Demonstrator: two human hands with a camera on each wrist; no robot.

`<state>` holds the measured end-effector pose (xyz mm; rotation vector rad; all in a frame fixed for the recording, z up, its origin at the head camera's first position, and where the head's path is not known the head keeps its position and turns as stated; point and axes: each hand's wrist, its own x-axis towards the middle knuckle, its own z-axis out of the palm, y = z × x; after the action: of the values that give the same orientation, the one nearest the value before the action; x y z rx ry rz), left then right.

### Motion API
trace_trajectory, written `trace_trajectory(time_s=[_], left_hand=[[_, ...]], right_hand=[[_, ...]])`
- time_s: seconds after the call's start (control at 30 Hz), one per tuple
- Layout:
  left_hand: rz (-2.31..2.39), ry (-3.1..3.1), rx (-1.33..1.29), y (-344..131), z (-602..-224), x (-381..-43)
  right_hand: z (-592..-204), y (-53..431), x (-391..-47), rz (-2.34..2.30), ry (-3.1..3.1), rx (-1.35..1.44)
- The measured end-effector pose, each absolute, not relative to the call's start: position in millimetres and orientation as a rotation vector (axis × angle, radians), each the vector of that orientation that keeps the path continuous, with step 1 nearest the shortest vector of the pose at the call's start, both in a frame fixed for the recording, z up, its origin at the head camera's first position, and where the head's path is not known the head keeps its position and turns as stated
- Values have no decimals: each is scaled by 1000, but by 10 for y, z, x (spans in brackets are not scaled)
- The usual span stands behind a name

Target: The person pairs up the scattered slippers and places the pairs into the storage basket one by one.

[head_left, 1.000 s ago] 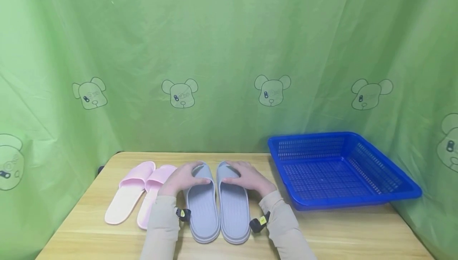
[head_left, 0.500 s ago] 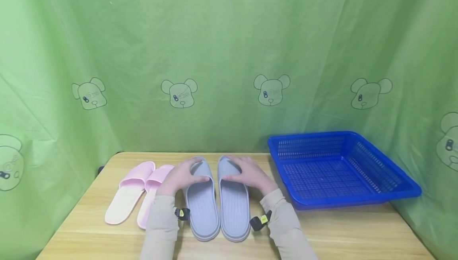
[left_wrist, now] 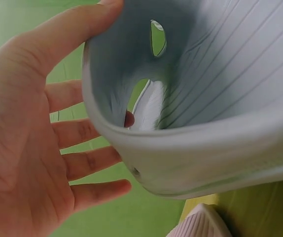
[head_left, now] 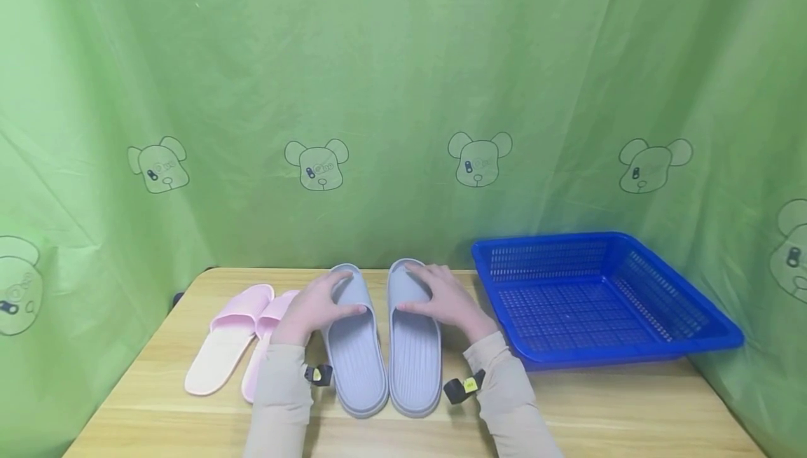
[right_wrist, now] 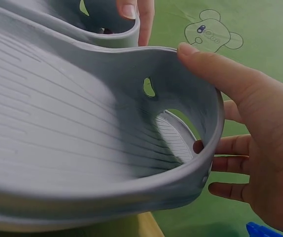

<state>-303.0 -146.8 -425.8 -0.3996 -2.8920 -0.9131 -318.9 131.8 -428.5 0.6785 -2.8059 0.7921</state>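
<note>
Pinching now with the left hand (head_left: pixel 315 307), thumb over the strap's edge, fingers loosely spread along the outside: one blue-grey, plastic-looking, open-toed slipper (head_left: pixel 357 356). Pinching likewise with the right hand (head_left: pixel 446 298), no wider: a matching blue-grey ribbed slipper (head_left: pixel 416 356). Toes apart, heels close together, over the pale wood-grain table (head_left: pixel 353 440); hard to tell whether fully clear of it. Just beside the left hand, partly hidden: flat pale-pink slippers (head_left: pixel 223 346), in neither hand's hold. Off right: a blue, rectangular, mesh-walled plastic basket (head_left: pixel 605 356), without either grey slipper. Done, seemingly: getting hold of both greys. Not yet done: releasing either.
</note>
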Motion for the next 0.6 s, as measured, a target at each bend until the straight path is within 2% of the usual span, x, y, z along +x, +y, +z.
trace_trajectory(time_s=[0.6], left_hand=[[-950, -2812, -363, -1568, -4195, -3008]], right_hand=[[-4142, 1357, -3158, 708, -2754, 629]])
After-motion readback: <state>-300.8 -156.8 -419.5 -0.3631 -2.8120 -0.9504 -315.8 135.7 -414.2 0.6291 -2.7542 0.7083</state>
